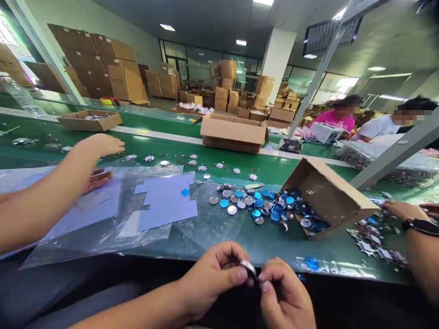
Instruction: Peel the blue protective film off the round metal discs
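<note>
At the near edge of a glossy green worktable (pixel 274 258): one shallow, round, silver metal cap (pixel 247 266), held up over the edge, between the person's two hands.

Left hand (pixel 216 272): narrow, thumb and curled fingers closed on the cap, which stands tilted.

Right hand (pixel 286 290): thumb and forefinger drawn close together at the cap's lower right edge; whether they pinch the rim or some small thing beside it, cannot tell.

Handling, as judged: left grip firm but light, thumb off the rim where the right fingertips work; the cap square to the eye; short, careful finger movements, lest the thin metal bend or slip down past the table edge.

Stock beyond: loose heap of blue and silver round caps (pixel 275 215), spilling from a tipped brown cardboard box (pixel 331 189); one crumpled blue translucent piece (pixel 312 263), near the table edge; one pale lilac notched paper sheet (pixel 168 208), on clear plastic; a scattered row of white star-shaped pieces (pixel 219 166), some with thin reddish wires.

Alongside: a co-worker's hand (pixel 99 145) at left; another's wrist with black watch (pixel 423 225) at right.
</note>
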Demonstrator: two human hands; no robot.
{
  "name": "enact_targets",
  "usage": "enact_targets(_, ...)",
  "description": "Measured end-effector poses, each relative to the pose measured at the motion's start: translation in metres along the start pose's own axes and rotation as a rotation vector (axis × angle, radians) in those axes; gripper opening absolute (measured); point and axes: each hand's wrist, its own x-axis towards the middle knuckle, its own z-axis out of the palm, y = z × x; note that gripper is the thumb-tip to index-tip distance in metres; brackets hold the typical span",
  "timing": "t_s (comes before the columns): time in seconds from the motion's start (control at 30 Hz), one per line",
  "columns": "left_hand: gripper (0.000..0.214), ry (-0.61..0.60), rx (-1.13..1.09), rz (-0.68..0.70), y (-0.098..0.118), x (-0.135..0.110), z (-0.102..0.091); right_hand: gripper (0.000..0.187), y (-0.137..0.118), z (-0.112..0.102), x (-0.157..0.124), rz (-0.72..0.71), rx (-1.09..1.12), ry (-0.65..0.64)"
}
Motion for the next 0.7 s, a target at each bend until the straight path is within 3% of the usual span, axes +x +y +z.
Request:
enact_targets(0.07,0.041,0.068,-0.101,-0.045,0.003,0.0,0.002,0.011,-0.002,-0.007,0.005,-0.017,0.053,0.001)
enact_targets(0.2,0.042,0.128,-0.196,-0.093,0.006,0.002,0.0,0.007,-0.007,-0.012,0.013,-0.151,0.177,-0.221)
enact_targets(0.3,0.041,0.121,-0.121,-0.069,0.004,0.003,-0.001,0.013,-0.007,-0.012,0.015,-0.058,0.134,-0.116)
enact_targets(0.37,0.041,0.098,-0.058,-0.055,0.002,0.004,-0.001,0.007,-0.005,-0.011,0.016,0.017,0.033,-0.037)
enact_targets(0.53,0.042,-0.004,0.034,-0.127,-0.003,0.008,-0.003,0.014,0.002,-0.021,0.009,0.02,-0.127,-0.069)
enact_targets(0.7,0.045,-0.029,0.049,-0.189,-0.01,0.015,-0.002,0.005,0.006,-0.027,0.002,0.052,-0.066,-0.07)
